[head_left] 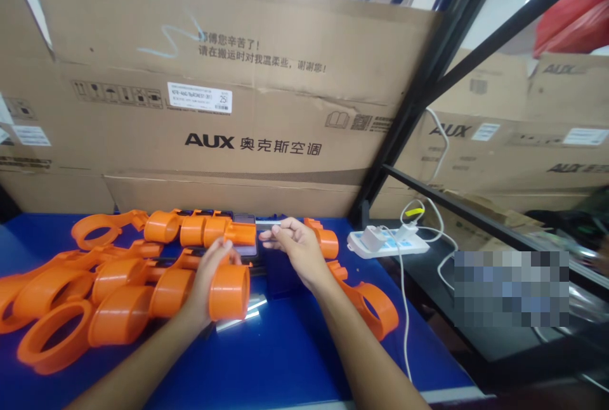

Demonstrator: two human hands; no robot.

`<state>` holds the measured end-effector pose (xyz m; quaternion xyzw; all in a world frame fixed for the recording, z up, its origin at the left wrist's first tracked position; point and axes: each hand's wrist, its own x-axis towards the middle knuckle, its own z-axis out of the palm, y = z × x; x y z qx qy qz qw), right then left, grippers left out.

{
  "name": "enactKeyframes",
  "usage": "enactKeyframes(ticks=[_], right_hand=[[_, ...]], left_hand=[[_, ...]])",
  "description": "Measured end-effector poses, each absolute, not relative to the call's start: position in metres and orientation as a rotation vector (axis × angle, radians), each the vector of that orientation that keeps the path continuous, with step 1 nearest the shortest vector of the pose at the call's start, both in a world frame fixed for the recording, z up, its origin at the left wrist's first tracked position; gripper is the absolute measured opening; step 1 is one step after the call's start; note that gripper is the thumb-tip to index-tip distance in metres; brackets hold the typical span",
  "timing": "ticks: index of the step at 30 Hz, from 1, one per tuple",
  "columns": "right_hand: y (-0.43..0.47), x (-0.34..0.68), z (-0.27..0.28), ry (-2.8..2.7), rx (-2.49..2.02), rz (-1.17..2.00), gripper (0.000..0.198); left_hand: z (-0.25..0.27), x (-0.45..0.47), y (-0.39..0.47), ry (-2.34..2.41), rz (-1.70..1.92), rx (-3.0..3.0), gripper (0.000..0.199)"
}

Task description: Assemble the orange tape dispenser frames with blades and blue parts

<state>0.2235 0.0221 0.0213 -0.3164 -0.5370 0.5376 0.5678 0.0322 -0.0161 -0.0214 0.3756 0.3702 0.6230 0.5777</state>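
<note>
My left hand [209, 277] is closed round an orange plastic part [230, 293] with a short cup-like ring at its near end. Beside the thumb sits an orange rectangular end [242, 233]; whether it belongs to the same part I cannot tell. My right hand [299, 244] is just to the right, its thumb and fingers pinched together and pointing left toward that end. Something small and dark shows at the fingertips, too blurred to name. Under the right hand lies a dark blue box-like thing [281, 273], partly hidden.
Several orange ringed parts [118, 315] cover the left of the blue table [285, 359]. More orange parts [373, 308] lie on the right, near a white power strip [387, 242] with cables. A large cardboard sheet [266, 99] stands behind, and a black rack frame [409, 105] rises at right.
</note>
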Motion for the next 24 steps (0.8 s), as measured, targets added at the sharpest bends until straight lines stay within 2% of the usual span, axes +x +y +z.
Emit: enactKeyframes(ticks=[8,24], right_hand=[[0.0188,0.2246,0.0225,-1.403,-0.824,1.240,0.033],[0.0176,0.2318,0.0247,-1.650,-0.864,1.062,0.025]], left_hand=[[-0.0174,0.0318,-0.0178,0.825,1.401,0.656,0.045],[-0.0133,0.0266,-0.0171,0.902,1.382,0.692,0.047]])
